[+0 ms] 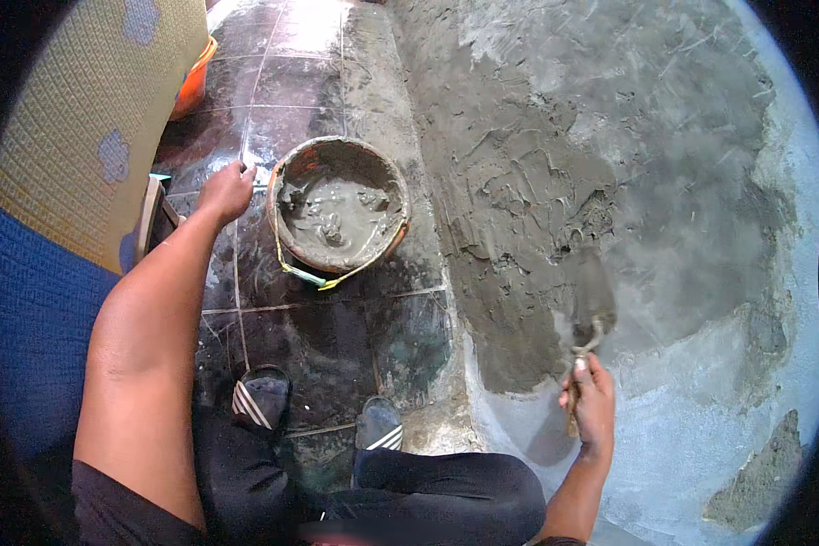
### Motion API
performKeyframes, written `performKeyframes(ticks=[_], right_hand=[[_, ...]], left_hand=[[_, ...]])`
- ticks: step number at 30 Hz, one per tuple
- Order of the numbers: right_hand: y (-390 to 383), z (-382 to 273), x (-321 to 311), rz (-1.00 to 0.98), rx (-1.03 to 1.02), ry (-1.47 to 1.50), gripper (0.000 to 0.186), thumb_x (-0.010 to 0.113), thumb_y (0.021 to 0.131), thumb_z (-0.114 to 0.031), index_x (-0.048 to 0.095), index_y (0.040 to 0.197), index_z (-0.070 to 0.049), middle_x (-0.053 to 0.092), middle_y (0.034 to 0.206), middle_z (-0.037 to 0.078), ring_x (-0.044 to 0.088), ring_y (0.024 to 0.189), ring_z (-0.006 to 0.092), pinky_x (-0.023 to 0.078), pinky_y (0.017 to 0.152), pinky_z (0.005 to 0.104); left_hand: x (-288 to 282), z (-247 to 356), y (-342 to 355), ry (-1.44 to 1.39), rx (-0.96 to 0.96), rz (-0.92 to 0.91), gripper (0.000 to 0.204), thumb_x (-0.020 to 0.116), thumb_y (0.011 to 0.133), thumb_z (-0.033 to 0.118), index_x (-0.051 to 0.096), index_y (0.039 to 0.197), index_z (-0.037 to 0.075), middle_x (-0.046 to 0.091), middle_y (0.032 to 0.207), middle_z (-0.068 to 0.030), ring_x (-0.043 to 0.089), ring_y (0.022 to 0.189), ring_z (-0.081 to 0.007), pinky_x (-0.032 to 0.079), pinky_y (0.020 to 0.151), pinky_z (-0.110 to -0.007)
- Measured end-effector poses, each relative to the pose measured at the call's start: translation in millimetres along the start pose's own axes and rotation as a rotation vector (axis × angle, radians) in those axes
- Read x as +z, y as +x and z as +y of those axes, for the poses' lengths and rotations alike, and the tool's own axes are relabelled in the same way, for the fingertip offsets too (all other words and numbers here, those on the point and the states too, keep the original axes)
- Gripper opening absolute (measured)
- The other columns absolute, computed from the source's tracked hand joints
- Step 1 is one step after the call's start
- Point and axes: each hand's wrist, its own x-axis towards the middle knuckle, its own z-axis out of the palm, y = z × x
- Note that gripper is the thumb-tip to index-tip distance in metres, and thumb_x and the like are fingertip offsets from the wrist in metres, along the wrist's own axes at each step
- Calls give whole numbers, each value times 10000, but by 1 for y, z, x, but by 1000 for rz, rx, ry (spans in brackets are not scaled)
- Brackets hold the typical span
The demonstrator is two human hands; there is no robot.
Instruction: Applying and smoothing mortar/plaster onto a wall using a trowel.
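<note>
My right hand (588, 400) grips the wooden handle of a metal trowel (593, 291), whose blurred blade is against grey mortar (519, 200) spread roughly over the surface at the right. A bucket (341, 259) holding wet grey mortar (337, 214) stands on dark tiles, its handle hanging toward me. My left hand (229, 189) is closed just left of the bucket; what its fingers hold is too small to make out.
Dark tiled floor (318, 337) lies under my sandalled feet (378, 423). At the left are a yellow and blue padded panel (82, 155), a wooden piece (155, 218) and an orange bucket (191, 86). Pale blue surface (673, 419) borders the mortar at the lower right.
</note>
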Motion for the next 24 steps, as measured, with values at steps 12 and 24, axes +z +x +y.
performKeyframes(ticks=[12,24], right_hand=[[44,11,28,-282,72,-336,318,559,1005,-297,578,1080,12,552,733,15,555,572,110,470,545,270],[16,-121,-34,-237,112,-549,340,525,1023,-330,566,1016,7,524,722,34,542,521,138,487,496,305]], left_hand=[[-15,27,-13,-16,29,-12,470,459,988,430,628,1224,61,639,1209,-250,598,1137,-424,455,962,-502],[-14,64,-18,-15,32,-32,470,443,990,438,629,1206,64,655,1185,-241,608,1138,-414,469,957,-500]])
